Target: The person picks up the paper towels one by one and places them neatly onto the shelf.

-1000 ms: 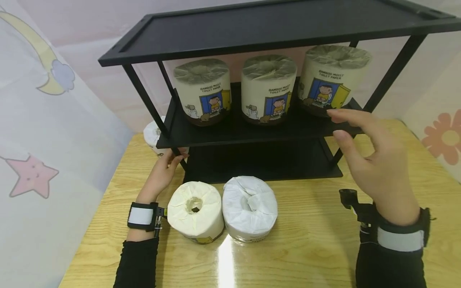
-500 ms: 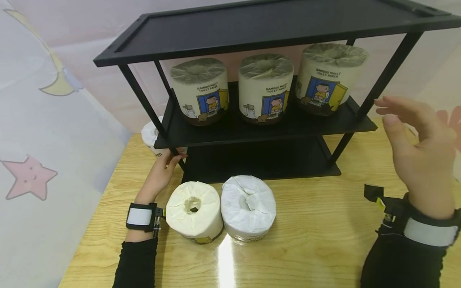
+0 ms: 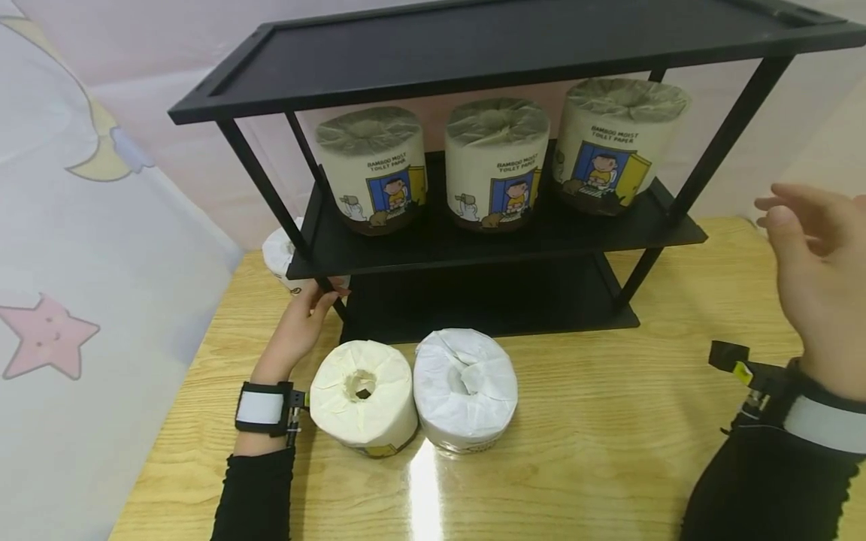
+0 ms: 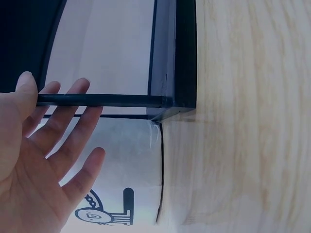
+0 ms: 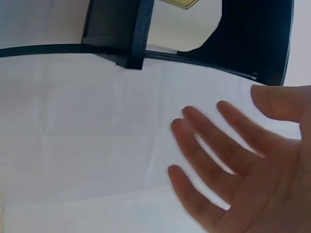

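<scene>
Nearest, a cream roll (image 3: 361,417) and a white roll (image 3: 465,387) stand side by side on the wooden surface (image 3: 595,428), just before the lower front edge of the black rack (image 3: 528,56), with surface running on rightward. Beyond, the left hand (image 3: 299,324) lightly holds the front left post (image 4: 126,100), fingers loosely spread behind it, near another roll (image 3: 277,254), while the right hand (image 3: 822,274), fingers half open around nothing, hangs in open room right of the rack. On the middle shelf (image 3: 440,248), narrow gaps part three printed rolls (image 3: 497,169)

Toilet rolls (image 3: 497,169): crinkled paper wrap. Rack (image 3: 528,52): smooth, matt. Tabletop (image 3: 575,421): glossy wood grain.
</scene>
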Demonstrator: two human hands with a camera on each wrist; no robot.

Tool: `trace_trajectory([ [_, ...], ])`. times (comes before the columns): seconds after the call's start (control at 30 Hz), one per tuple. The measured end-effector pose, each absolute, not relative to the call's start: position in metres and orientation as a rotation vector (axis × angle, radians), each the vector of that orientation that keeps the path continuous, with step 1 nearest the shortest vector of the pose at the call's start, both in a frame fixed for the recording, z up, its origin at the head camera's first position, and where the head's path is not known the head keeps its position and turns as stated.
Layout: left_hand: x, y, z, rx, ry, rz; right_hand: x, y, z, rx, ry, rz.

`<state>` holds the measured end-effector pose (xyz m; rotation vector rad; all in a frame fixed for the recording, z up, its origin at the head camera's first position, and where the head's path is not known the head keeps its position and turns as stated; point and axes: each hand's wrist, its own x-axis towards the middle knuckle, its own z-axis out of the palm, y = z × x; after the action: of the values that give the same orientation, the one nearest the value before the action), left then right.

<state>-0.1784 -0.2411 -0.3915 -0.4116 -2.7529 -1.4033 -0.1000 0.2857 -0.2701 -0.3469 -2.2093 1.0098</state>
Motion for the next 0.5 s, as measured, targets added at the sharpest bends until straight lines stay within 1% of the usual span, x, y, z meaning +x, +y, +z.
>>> trace_trajectory([
  [0.2,-0.178,-0.241,-0.392,-0.403,-2.754,-1.404,-0.106,0.296,-0.275,-0.484,-2.309,1.008],
  [0.5,-0.178,-0.242,-0.393,-0.418,-2.745,-1.402,-0.116,0.312,-0.293,-0.467,-2.57,0.995],
])
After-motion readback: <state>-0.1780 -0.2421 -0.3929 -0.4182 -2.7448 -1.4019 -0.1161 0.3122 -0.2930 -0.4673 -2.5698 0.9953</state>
